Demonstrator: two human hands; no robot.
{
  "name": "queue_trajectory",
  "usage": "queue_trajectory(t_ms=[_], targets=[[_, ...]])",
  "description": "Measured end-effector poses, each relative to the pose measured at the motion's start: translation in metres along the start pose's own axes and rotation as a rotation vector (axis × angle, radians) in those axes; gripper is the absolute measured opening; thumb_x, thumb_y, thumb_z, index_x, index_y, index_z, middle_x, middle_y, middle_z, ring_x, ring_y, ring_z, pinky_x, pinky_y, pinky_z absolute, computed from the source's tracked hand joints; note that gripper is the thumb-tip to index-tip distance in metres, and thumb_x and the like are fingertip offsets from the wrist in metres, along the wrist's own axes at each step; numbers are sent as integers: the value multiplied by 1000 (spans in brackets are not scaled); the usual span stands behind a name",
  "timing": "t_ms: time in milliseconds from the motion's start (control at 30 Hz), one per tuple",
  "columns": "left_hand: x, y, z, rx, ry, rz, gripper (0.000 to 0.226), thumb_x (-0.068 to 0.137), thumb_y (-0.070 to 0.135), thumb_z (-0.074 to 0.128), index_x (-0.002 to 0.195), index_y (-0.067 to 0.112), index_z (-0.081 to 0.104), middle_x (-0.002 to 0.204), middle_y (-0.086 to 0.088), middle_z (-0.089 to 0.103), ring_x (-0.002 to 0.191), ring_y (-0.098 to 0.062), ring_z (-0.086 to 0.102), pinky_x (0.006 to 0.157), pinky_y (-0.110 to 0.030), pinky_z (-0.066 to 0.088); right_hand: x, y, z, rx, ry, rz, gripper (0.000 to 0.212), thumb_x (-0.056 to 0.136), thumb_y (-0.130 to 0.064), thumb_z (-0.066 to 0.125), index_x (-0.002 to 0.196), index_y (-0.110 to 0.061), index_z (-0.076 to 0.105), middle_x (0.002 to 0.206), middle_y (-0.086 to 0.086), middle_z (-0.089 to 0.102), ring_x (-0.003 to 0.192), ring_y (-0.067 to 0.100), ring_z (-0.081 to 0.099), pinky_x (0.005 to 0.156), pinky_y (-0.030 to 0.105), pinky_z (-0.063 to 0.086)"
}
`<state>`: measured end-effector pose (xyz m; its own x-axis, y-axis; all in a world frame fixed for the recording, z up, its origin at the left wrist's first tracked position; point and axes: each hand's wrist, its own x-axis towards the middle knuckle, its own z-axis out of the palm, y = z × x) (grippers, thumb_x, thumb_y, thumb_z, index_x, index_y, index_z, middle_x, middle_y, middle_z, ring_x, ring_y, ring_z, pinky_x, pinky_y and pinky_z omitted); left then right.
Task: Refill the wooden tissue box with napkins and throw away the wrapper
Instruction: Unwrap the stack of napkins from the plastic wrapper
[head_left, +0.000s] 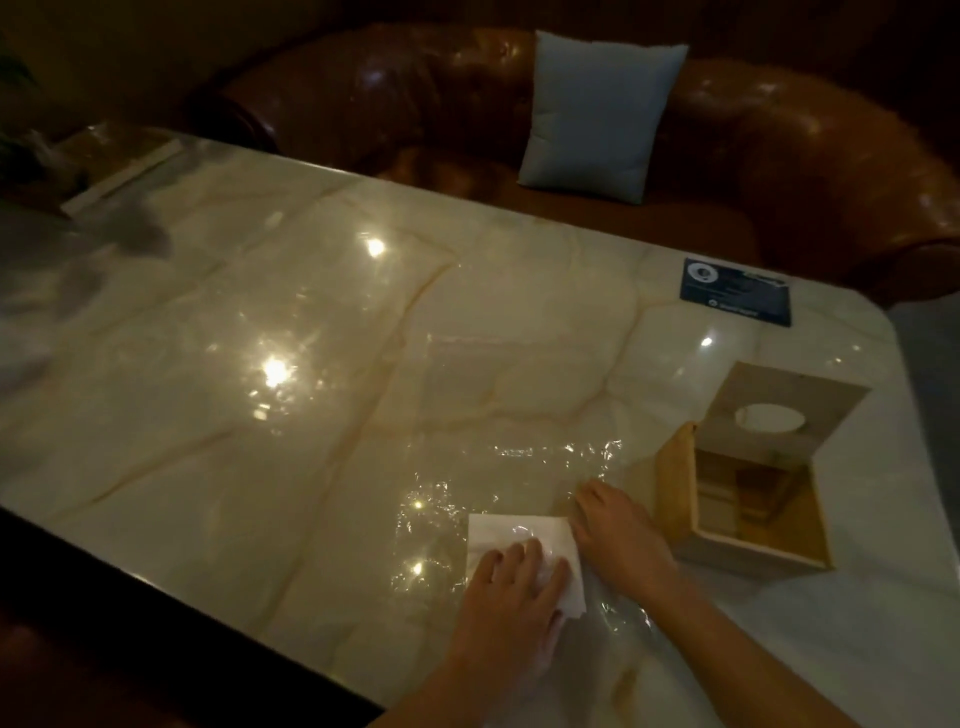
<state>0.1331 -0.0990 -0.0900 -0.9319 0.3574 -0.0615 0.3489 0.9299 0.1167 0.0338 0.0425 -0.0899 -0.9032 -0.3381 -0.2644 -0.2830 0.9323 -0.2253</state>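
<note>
A white stack of napkins (511, 532) lies on the marble table (260, 415) inside a clear plastic wrapper (452, 499) that spreads out crinkled around it. My left hand (511, 582) rests on top of the stack, fingers curled over its near edge. My right hand (615, 525) lies flat against the stack's right side, on the wrapper. Just right of my hands stands the wooden tissue box (748, 514), open toward me, its lid with a round hole (769, 418) raised behind it. The inside of the box looks bare.
A dark card (736, 292) lies near the table's far right corner. Behind the table is a brown leather sofa (779, 156) with a pale cushion (597, 109). A flat book-like object (119, 161) sits at the far left. The table's dark front edge (156, 597) runs along my left.
</note>
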Motion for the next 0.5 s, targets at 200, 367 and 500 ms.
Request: queue_trajectory(t_ms=[200, 367, 500], targets=[[-1, 1, 3, -55, 89, -22, 43, 68, 50, 58, 104, 29, 67, 107, -4, 71, 89, -21, 68, 83, -33, 46, -44, 6, 15, 76, 52, 157, 34, 93, -29, 42, 123, -16, 48, 132, 3, 46, 120, 21, 47, 96, 31, 42], [1, -2, -11, -161, 109, -101, 42, 73, 51, 51, 99, 24, 70, 103, -1, 72, 89, -20, 69, 80, -25, 50, -55, -1, 19, 106, 78, 422, 52, 90, -42, 48, 130, -12, 37, 132, 9, 44, 121, 29, 44, 97, 36, 41], [0, -16, -20, -403, 216, -257, 36, 80, 36, 51, 101, 12, 69, 107, -9, 69, 97, -29, 66, 90, -36, 46, -55, -5, 17, 234, 38, 572, 55, 86, -51, 49, 119, -9, 36, 122, 15, 52, 114, 34, 53, 88, 39, 45]])
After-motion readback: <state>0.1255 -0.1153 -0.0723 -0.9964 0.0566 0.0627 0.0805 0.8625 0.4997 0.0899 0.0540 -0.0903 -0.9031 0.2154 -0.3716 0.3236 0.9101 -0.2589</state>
